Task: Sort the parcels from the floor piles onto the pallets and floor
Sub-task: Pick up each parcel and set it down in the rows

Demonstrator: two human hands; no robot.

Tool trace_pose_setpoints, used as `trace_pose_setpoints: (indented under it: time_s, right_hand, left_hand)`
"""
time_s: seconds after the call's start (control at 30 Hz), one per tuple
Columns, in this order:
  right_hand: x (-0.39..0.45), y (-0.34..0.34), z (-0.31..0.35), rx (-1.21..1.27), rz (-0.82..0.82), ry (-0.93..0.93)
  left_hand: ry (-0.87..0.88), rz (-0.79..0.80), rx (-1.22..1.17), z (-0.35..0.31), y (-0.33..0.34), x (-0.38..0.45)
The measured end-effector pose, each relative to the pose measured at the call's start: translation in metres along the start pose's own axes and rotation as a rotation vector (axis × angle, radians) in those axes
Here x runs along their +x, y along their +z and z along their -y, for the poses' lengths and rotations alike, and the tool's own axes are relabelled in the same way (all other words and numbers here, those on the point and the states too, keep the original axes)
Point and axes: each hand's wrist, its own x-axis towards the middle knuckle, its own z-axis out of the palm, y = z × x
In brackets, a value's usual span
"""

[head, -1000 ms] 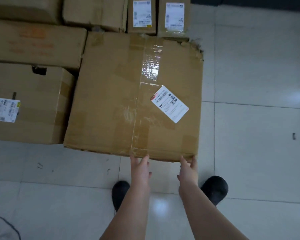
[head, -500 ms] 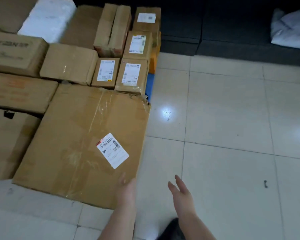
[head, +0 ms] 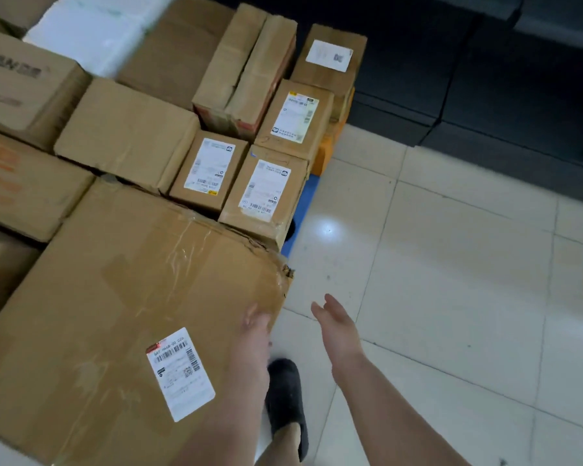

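A large taped parcel (head: 132,324) lies on the floor tiles, its right edge under the flat, relaxed left hand (head: 254,322), while the empty, outstretched right hand (head: 334,322) hovers just beside.

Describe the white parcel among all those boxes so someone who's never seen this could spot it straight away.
Start at the big flat cardboard box nearest the camera, where the left hand rests. Look to the far left corner of the stack behind it. The white parcel lies there, the only white, unlabelled one among brown cartons.
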Motion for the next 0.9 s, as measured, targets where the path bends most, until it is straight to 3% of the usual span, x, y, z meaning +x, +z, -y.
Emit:
trace_pose_setpoints:
  time_s: [0.17, 0.33, 0.5, 0.7, 0.8, 0.9]
  right_hand:
    - [0.065, 0.025, 0.078, -0.137, 0.083, -0.043]
    - [0.131, 0.059, 0.135, -0.2, 0.167, -0.026]
    - [0.186, 0.08, 0.165, -0.263, 0.252, -0.029]
    - [0.198, 0.061, 0.18, -0.401, 0.391, 0.026]
    - [0.211, 0.039, 0.198, -0.326, 0.325, 0.047]
    - [0.235, 0.027, 0.222, -0.268, 0.223, -0.068]
  left_hand:
    - [0.03, -0.053, -0.169, -0.065, 0.034, 0.034]
    - [0.008, -0.233, -0.3, -0.106, 0.061, 0.064]
    - [0.027, -0.48, -0.266, -0.124, 0.08, 0.085]
    - [0.048, -0.548, -0.167, -0.138, 0.109, 0.085]
    - [0.012, -0.645, -0.254, -0.137, 0.124, 0.083]
    - [-0.099, -0.642, -0.373, -0.139, 0.148, 0.078]
